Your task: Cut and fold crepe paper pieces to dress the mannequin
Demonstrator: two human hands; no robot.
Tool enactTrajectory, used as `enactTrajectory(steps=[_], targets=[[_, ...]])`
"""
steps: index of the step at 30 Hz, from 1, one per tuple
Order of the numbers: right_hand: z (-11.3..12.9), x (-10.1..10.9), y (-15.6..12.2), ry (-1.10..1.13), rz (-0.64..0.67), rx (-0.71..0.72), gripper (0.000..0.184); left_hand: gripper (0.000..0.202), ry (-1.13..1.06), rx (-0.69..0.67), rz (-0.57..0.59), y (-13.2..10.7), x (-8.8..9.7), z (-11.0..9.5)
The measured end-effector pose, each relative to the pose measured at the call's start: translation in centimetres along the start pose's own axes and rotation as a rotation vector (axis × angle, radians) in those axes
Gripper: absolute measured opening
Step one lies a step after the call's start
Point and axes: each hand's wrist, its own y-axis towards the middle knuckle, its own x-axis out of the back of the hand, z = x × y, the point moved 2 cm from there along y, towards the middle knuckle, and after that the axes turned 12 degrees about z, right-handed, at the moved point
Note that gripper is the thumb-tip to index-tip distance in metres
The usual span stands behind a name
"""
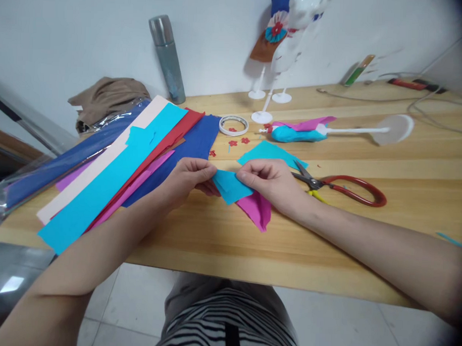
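Note:
Between my two hands is a small folded piece of blue crepe paper (232,188), held above the table. My left hand (196,176) pinches its left end, and my right hand (268,182) pinches its upper right edge. Below my right hand a magenta paper piece (258,209) shows, partly covered by the blue one. Another blue paper piece (267,153) lies flat just behind my right hand. Beside that hand are scissors with red handles (340,187), their blades apart, and a yellow-handled tool (317,196) partly under them.
Coloured paper strips (117,174) pile up at left. A tape roll (233,125) and small red flowers (239,142) lie mid-table. A paper-dressed mannequin on a stand (300,132) lies sideways; white mannequins (284,59) stand behind. A flask (168,60) stands by the wall.

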Motion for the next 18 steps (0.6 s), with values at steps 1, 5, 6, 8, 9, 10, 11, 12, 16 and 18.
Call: enactTrajectory(steps=[1,5,6,8,9,10,11,12,16,18], targets=[[-0.1,0.0,0.0,0.007,-0.008,-0.004,0.038,0.049,-0.003,-0.005,0.007,0.0,0.1,0.0],[-0.6,0.4,0.1,-0.017,-0.07,-0.007,0.037,0.048,-0.01,-0.018,0.018,0.1,0.3,-0.1],[-0.7,0.5,0.1,-0.043,-0.101,0.003,0.036,0.047,-0.008,-0.019,0.01,0.1,0.5,-0.1],[-0.6,1.1,0.0,-0.147,-0.176,0.074,0.026,0.046,-0.014,-0.022,-0.024,0.2,0.8,-0.1],[-0.4,1.3,-0.1,-0.23,-0.209,0.137,0.018,0.045,-0.025,-0.024,-0.044,0.2,0.9,-0.1],[-0.2,1.4,-0.1,-0.333,-0.228,0.213,0.01,0.045,-0.041,-0.024,-0.063,0.2,1.1,-0.1],[0.0,1.5,-0.2,-0.45,-0.228,0.296,0.014,0.044,-0.061,-0.023,-0.08,0.2,1.1,-0.1],[0.2,1.4,-0.3,-0.572,-0.204,0.376,0.026,0.043,-0.083,-0.017,-0.091,0.2,1.1,0.0],[0.4,0.3,-0.5,-0.958,-0.089,0.619,0.053,0.036,-0.187,0.027,-0.089,-0.3,0.4,0.1],[0.4,0.0,-0.6,-1.027,-0.097,0.659,0.042,0.034,-0.228,0.046,-0.063,-0.4,-0.1,0.2]])
